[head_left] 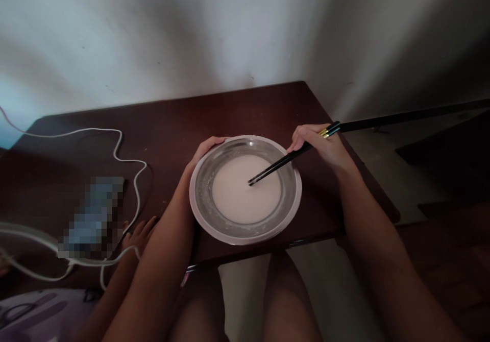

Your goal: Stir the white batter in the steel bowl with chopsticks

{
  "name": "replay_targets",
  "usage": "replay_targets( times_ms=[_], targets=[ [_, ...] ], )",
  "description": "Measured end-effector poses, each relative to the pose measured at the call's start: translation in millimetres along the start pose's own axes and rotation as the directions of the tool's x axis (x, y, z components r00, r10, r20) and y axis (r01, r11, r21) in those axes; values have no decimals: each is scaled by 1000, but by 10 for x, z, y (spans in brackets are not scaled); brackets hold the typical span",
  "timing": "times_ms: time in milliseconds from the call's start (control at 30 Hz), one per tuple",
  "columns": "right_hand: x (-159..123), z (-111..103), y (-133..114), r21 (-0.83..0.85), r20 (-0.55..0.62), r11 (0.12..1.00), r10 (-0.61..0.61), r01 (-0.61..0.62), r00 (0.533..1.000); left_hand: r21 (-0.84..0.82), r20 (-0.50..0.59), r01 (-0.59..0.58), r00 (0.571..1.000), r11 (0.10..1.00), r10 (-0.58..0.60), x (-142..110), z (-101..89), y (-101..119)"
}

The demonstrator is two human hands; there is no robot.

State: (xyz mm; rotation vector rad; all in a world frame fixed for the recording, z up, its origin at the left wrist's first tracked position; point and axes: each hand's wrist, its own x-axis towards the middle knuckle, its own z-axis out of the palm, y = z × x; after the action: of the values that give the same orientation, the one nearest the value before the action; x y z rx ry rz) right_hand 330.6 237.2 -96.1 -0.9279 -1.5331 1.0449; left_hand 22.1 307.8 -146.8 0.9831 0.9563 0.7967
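Observation:
A round metal bowl [204, 178] with a white rim holds a pale white liquid [245, 191]. It sits on a dark brown table [172, 122]. My left hand [204, 150] is wrapped round the bowl's far left rim. My right hand [319, 145] is closed on a pair of black chopsticks [279, 164] with gold bands near the top. The tips of the chopsticks dip into the liquid near the bowl's middle.
A white cable [130, 168] snakes across the table's left side beside a blurred-out object [92, 214]. Another person's small hand [141, 234] rests at the table's front left edge. A pale wall [191, 30] stands behind; the floor [386, 153] lies to the right.

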Motion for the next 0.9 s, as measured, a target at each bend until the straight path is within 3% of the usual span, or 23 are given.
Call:
replay_targets(
  times_ms=[133,333,533,733,900],
  targets=[
    [-2,67,14,-51,117,998,29,-23,993,3,-23,-9,1000,1000,9,4,10,-1],
    [12,-3,32,-25,-58,999,-23,22,998,18,-19,-4,1000,1000,4,6,-4,-4],
    [-7,61,-4,-65,113,997,42,-35,993,17,-16,-26,1000,1000,26,16,-4,-13],
    [9,-7,22,-35,-55,999,-28,26,998,13,14,-14,1000,1000,14,-1,7,-6],
    [-13,39,-4,-43,95,998,41,-37,995,29,-12,-28,1000,999,28,7,11,-4]
  ],
)
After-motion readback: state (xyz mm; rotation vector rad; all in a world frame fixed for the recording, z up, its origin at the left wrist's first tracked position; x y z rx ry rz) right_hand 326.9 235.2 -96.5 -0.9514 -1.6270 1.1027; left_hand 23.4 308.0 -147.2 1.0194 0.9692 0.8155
